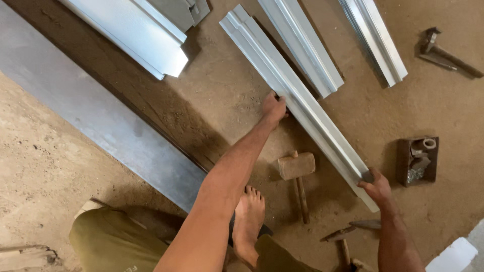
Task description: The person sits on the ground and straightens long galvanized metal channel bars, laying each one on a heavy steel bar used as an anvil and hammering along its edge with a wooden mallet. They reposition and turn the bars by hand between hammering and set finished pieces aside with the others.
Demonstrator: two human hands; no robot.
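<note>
The long folded silver sheet-metal channel [297, 100] lies on the dirt floor [227, 100], its long axis running diagonally from upper left to lower right. The left hand [274, 108] closes on its mid-length edge, the right hand [375, 185] on the near end.

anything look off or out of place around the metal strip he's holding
Nothing looks damaged or spilled. The one oddity: tools lie loose on the dirt floor around a bare foot, namely a wooden mallet right beside it and a hammer farther off. Both hands, left hand and right hand, grip the folded metal strip, which looks straight.
</note>
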